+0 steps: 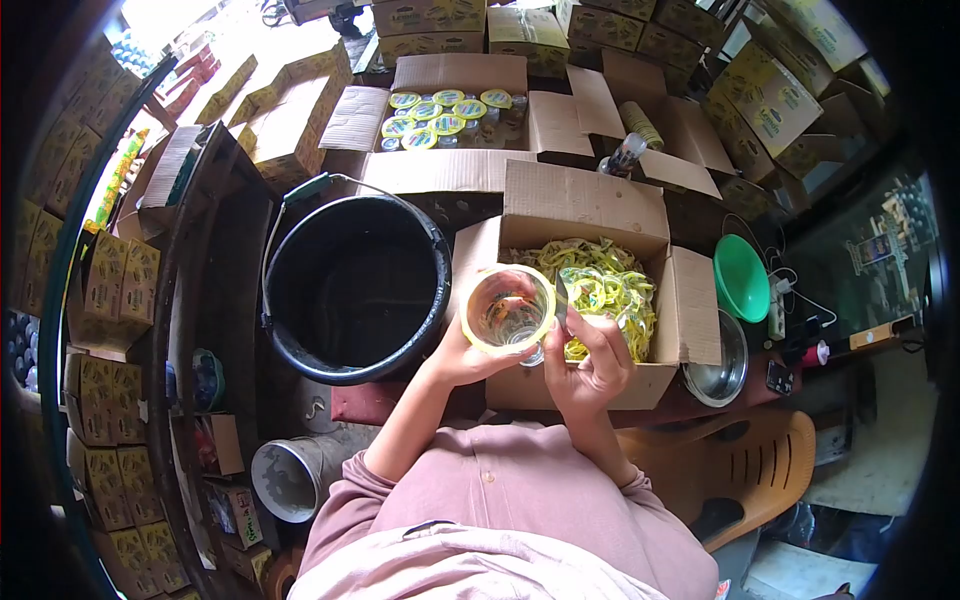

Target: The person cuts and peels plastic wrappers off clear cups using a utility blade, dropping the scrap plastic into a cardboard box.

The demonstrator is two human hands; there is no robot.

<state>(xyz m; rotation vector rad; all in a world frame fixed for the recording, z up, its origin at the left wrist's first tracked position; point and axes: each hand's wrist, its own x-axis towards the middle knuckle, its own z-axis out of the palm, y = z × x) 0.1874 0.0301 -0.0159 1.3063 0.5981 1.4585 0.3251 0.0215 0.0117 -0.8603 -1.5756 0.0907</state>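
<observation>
My left hand [462, 352] is wrapped round a clear plastic cup [508, 308] with a yellow rim, its mouth turned toward me. Close at its right side, my right hand [592, 368] is closed in a pinch on a small knife [561, 293], whose dark narrow blade stands up by the cup's rim. Both hands are above the front of an open cardboard box. Inside that box lies a heap of yellow and clear plastic strips [615, 285]. The cup's underside is hidden from me.
Left of the hands stands a large black bucket [290, 350] with a raised handle. Behind is an open carton [455, 72] of yellow-lidded cups. A green bowl [741, 278] and a metal bowl [722, 380] are at right, above an orange plastic chair [775, 460]. A white bucket [285, 482] lies tipped lower left.
</observation>
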